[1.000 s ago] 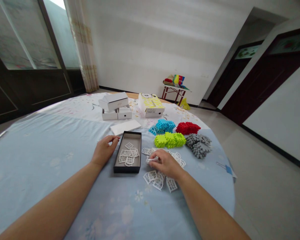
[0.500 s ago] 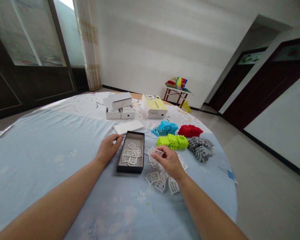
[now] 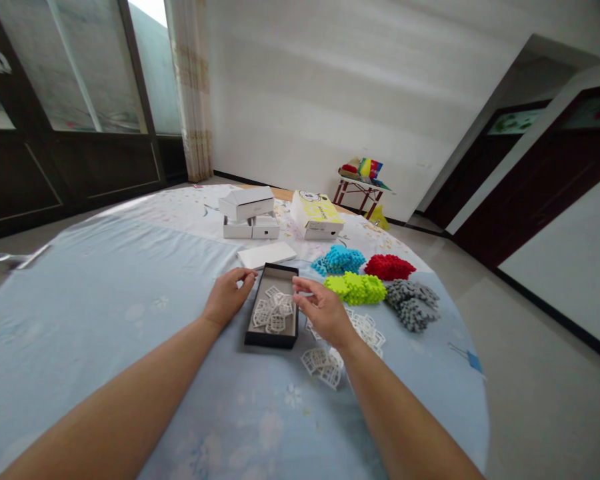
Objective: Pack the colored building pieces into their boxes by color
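White lattice window pieces (image 3: 275, 315) lie jumbled in the black box (image 3: 270, 341), with a loose heap (image 3: 368, 330) of others to its right. Half a second ago the right hand (image 3: 329, 317) pinched one above that heap; now it hangs at the box's right rim, fingers parted, nothing visible between them. The left hand (image 3: 227, 298) lies half-curled at the left wall as before; whether it grips, I can't tell. Beyond sit a lime-green pile (image 3: 357, 289), blue pile (image 3: 343, 259), red pile (image 3: 390, 267) and grey pile (image 3: 414, 307).
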Action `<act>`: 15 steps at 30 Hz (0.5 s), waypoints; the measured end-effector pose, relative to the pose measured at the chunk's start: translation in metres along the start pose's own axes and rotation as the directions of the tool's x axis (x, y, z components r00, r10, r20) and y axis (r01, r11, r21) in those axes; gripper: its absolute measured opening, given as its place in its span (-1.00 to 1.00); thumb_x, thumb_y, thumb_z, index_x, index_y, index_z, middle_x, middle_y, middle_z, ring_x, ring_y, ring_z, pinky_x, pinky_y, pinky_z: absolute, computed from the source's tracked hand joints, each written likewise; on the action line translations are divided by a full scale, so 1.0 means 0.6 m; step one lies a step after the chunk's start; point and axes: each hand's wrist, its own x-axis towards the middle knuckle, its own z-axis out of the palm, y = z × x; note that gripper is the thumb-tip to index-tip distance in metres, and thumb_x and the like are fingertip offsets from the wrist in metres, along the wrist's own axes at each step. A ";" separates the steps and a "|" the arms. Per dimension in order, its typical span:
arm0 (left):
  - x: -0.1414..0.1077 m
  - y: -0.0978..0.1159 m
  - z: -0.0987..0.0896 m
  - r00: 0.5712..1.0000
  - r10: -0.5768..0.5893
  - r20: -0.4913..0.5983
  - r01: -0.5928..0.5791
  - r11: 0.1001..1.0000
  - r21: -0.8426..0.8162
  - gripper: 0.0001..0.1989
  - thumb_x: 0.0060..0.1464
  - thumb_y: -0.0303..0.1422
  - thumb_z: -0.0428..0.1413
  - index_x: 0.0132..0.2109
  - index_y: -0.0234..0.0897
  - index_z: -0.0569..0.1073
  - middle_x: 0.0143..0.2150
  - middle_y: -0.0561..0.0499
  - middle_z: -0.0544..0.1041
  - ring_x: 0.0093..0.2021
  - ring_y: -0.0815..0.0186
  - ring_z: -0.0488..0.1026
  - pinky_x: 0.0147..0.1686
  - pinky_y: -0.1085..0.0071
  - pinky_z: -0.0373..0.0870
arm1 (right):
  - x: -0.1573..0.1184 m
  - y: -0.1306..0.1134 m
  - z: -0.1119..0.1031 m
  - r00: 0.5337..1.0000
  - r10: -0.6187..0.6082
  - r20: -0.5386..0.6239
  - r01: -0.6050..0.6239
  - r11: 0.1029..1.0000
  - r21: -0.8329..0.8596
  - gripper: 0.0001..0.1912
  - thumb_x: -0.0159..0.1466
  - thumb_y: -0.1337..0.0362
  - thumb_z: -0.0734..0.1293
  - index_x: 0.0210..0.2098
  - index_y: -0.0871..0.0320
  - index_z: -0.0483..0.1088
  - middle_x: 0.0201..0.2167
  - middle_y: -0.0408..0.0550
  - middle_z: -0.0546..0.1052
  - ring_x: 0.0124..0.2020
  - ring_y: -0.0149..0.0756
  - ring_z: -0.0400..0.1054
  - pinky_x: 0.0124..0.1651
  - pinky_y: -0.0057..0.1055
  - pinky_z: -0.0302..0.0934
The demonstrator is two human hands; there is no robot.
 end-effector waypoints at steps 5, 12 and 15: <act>0.003 -0.005 0.005 1.000 0.021 0.009 -0.021 1.000 0.006 -0.72 0.04 -0.27 -0.06 -0.29 -0.28 0.50 -0.29 -0.02 0.55 -0.25 0.27 0.45 -0.20 0.40 0.32 | -0.008 0.026 -0.040 0.999 0.012 -0.051 -0.016 0.995 -0.093 -0.72 0.19 0.22 0.23 -0.12 0.13 0.39 -0.18 -0.02 0.49 -0.19 -0.32 0.38 -0.17 -0.37 0.29; 0.003 -0.003 0.004 0.999 -0.005 0.035 0.004 1.000 0.014 -0.72 0.03 -0.26 -0.07 -0.29 -0.26 0.50 -0.27 -0.01 0.56 -0.24 0.27 0.45 -0.18 0.41 0.32 | -0.023 0.063 -0.079 1.000 -0.027 0.008 0.028 0.899 -0.438 -0.78 0.18 0.28 0.24 -0.21 0.17 0.43 -0.26 0.00 0.51 -0.22 -0.28 0.36 -0.12 -0.30 0.22; 0.002 -0.003 0.002 0.999 -0.017 0.028 0.017 1.000 0.009 -0.70 0.03 -0.24 -0.07 -0.28 -0.27 0.49 -0.27 -0.01 0.56 -0.25 0.27 0.45 -0.18 0.42 0.32 | -0.029 0.071 -0.074 0.991 -0.033 0.128 0.097 0.841 -0.532 -0.75 0.14 0.27 0.29 -0.18 0.16 0.42 -0.18 0.02 0.49 -0.11 -0.24 0.31 -0.01 -0.26 0.13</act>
